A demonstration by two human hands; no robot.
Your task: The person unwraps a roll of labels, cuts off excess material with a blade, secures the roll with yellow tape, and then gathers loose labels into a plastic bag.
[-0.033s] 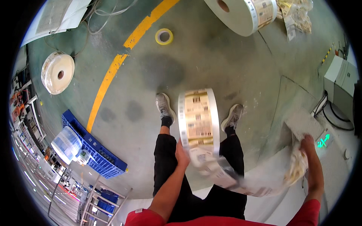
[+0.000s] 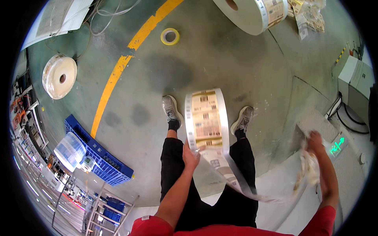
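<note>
Between my legs stands a roll of printed film (image 2: 205, 118), upright, with white edges and beige and gold printing. My left hand (image 2: 191, 158) grips its near left side, the fingers partly hidden behind the roll. From the roll's near side a loose film strip (image 2: 221, 169) runs in a slack curve to the right. Out at the right my right hand (image 2: 315, 142) is closed on the gathered end of that strip. The crumpled film (image 2: 310, 167) hangs below this hand, blurred by motion.
A larger film roll (image 2: 252, 17) lies at the far right beside crumpled film waste (image 2: 309, 19). Yellow tape (image 2: 170, 36) and a wrapped roll (image 2: 59, 76) lie on the floor. A blue crate (image 2: 98, 157) stands left; a grey cabinet (image 2: 356, 80) is at right.
My right hand has moved slightly up and left with the film end. The loose strip now hangs in a longer, smoother curve. My left hand stays at the roll.
</note>
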